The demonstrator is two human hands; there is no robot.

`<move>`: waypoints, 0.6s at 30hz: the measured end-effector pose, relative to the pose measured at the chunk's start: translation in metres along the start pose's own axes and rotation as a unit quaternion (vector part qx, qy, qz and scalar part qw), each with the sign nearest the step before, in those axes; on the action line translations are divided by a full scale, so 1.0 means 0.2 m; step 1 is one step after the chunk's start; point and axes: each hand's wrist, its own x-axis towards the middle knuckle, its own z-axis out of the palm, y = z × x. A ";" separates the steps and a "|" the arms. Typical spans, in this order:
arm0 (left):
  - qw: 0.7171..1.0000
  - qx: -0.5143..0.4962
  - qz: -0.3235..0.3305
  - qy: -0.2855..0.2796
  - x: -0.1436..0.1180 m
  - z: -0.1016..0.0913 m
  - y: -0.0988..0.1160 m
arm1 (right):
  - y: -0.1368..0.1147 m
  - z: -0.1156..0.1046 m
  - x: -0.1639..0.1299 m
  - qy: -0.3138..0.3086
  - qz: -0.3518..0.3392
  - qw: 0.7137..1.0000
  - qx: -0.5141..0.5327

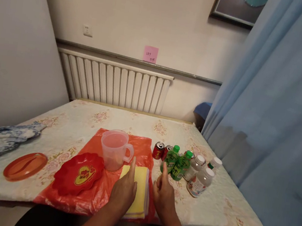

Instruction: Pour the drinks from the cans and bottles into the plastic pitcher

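A table (89, 119) with a floral cover fills the lower view, a white radiator (113, 82) behind it at twelve o'clock and a blue curtain (274, 107) at three. A red plastic bag (92, 194) lies spread at the near edge, carrying a red heart-shaped dish (79, 173) at nine o'clock of the hands and a clear measuring jug (114, 149) at eleven. On the bag, at six o'clock of the jug, sits a stack of yellow cloths (141, 189). The left hand (124, 191) rests flat on the stack, fingers extended, gripping nothing. The right hand (163, 196) hovers just beside the stack's right edge, fingers loosely curled and empty. Green bottles (176, 162), white-capped bottles (201, 175) and red cans (159, 150) cluster at one o'clock.
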 end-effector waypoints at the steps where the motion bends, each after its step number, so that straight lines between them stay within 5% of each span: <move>1: 1.000 0.021 -0.008 -0.016 0.02 0.01 -0.01 | 0.01 0.01 0.02 -0.029 0.008 0.999 -0.024; 6: 0.993 0.080 -0.020 -0.079 0.09 0.06 -0.05 | 0.07 0.06 0.07 -0.127 0.039 0.987 -0.089; 18: 0.994 0.057 -0.026 -0.093 0.10 0.11 -0.08 | 0.10 0.07 0.05 -0.148 0.051 0.983 -0.094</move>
